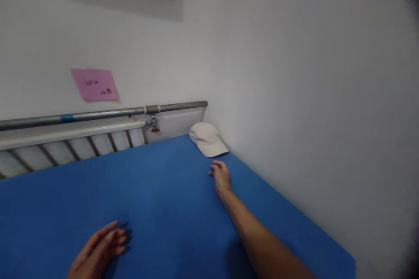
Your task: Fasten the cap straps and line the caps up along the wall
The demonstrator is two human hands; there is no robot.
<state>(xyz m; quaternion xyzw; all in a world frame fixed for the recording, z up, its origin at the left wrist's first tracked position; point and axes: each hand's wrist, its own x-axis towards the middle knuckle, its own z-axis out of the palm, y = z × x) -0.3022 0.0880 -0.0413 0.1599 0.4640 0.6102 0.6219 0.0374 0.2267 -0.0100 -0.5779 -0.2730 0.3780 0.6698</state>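
Observation:
A cream baseball cap (207, 138) lies in the far corner of a blue surface (153, 192), its brim pointing toward me. My right hand (220, 176) is stretched out over the blue surface just short of the cap's brim, fingers loosely curled downward, holding nothing. My left hand (98, 248) hovers low at the near left, fingers extended and held together, empty, with its shadow on the blue cover beside it.
A white wall (310, 96) runs along the right edge of the blue surface. Behind it stand a white radiator (72, 144) and a grey pipe (98, 115) with a small red valve (155, 130). A pink note (94, 84) sticks to the back wall.

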